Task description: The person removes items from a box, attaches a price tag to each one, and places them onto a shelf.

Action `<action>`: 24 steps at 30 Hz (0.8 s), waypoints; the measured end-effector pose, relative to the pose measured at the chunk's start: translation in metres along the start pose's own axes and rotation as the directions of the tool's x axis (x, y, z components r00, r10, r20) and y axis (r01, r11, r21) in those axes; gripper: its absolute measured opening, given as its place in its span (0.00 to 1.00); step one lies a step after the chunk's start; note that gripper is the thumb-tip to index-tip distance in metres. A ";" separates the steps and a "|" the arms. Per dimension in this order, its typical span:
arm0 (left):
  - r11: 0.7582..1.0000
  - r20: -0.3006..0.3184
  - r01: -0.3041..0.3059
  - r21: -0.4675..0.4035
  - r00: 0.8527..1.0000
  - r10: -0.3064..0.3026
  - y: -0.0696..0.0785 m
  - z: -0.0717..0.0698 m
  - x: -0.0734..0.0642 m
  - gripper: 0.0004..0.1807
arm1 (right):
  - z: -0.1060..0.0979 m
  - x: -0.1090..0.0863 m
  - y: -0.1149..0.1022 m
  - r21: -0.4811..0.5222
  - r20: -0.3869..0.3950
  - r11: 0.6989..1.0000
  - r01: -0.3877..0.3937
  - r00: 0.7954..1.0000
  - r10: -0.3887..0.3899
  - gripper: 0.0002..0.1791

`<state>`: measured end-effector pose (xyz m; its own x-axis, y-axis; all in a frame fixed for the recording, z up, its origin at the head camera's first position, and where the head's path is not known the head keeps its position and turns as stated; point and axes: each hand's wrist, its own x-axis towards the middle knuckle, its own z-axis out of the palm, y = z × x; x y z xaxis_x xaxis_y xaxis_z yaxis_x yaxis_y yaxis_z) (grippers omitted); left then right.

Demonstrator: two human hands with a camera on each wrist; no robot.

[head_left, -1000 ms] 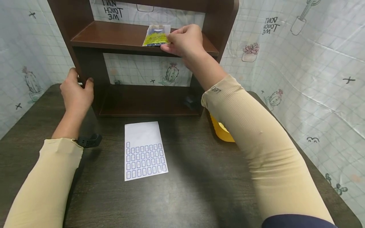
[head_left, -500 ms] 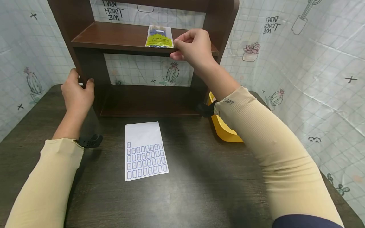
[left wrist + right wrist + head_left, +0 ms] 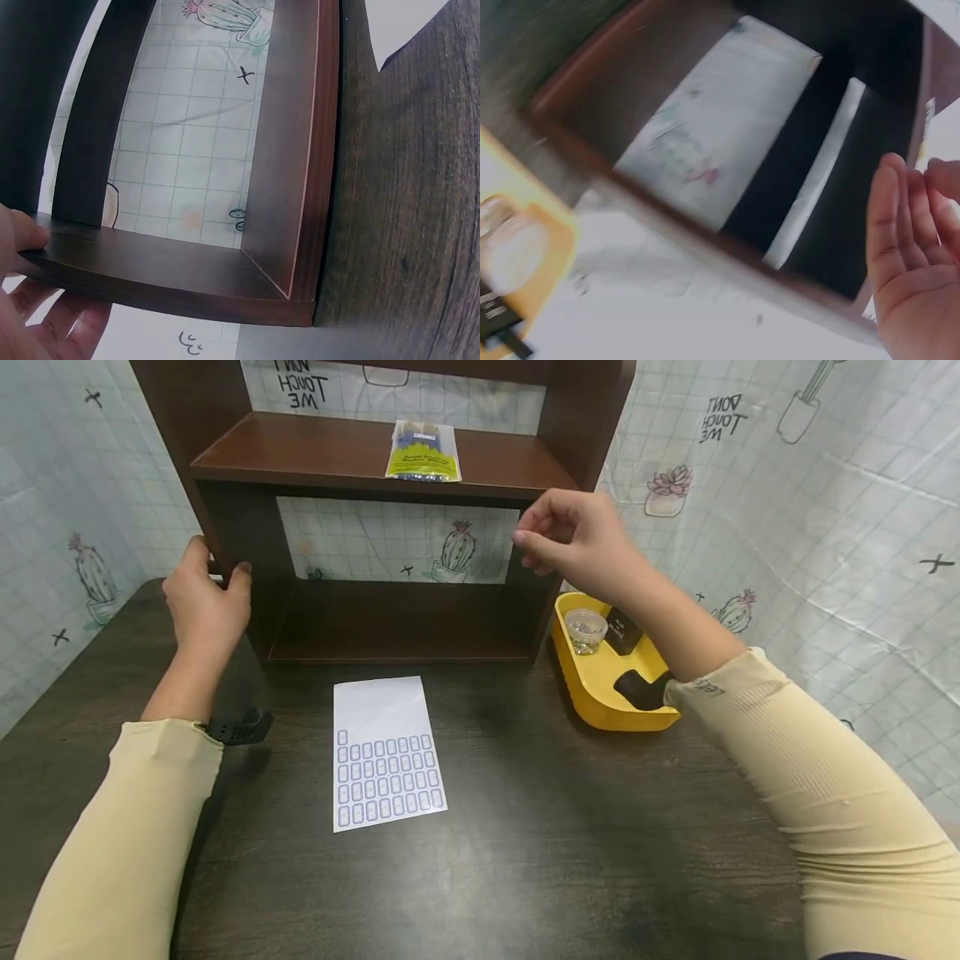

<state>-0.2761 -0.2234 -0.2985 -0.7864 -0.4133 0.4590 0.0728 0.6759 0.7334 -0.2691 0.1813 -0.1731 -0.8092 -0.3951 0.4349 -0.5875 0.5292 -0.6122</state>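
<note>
My left hand (image 3: pixel 206 606) grips the left side panel of the dark brown wooden shelf (image 3: pixel 315 447). In the left wrist view its thumb lies on the panel's inner face, with the fingers (image 3: pixel 71 319) around the outside. A clear packet (image 3: pixel 423 456) with a yellow-green and blue print lies on the upper board, its lower end at the front edge. My right hand (image 3: pixel 592 543) hangs in the air before the shelf's right side, fingers loosely bent and holding nothing. In the right wrist view this hand (image 3: pixel 915 255) shows its palm, away from the packet.
A sheet of blue-outlined labels (image 3: pixel 386 752) lies on the dark table (image 3: pixel 525 860) before the shelf. Right of the shelf stands a yellow tray (image 3: pixel 588 697) holding a small clear round tub (image 3: pixel 585 628) and a black box (image 3: pixel 622 631). Patterned sheeting (image 3: pixel 840 560) hangs behind and at the sides.
My right hand has let go of the packet and moved right and down from it, uncovering the yellow tray. The packet stays on the upper board. My left hand keeps its grip.
</note>
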 end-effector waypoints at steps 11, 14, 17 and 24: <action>1.000 -0.011 -0.015 -0.015 1.000 0.015 -0.002 -0.002 0.000 0.18 | -0.046 -0.034 0.076 -0.165 0.013 0.962 -0.217 0.975 0.223 0.10; 1.000 -0.012 -0.016 -0.016 1.000 0.016 -0.002 -0.002 0.000 0.19 | -0.059 -0.037 0.098 -0.201 -0.017 0.941 -0.272 0.961 0.275 0.11; 1.000 -0.011 -0.015 -0.018 1.000 0.015 -0.002 -0.002 0.000 0.19 | -0.067 -0.041 0.116 -0.232 -0.054 0.920 -0.316 0.949 0.312 0.13; 1.000 -0.013 -0.018 -0.020 1.000 0.018 0.001 -0.002 0.000 0.19 | -0.074 -0.048 0.146 -0.331 -0.112 0.846 -0.417 0.908 0.404 0.20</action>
<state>-0.2747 -0.2237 -0.2967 -0.7770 -0.4090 0.4786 0.0997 0.6707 0.7350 -0.3164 0.3330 -0.2345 -0.9733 -0.0610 0.2212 -0.1632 0.8614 -0.4810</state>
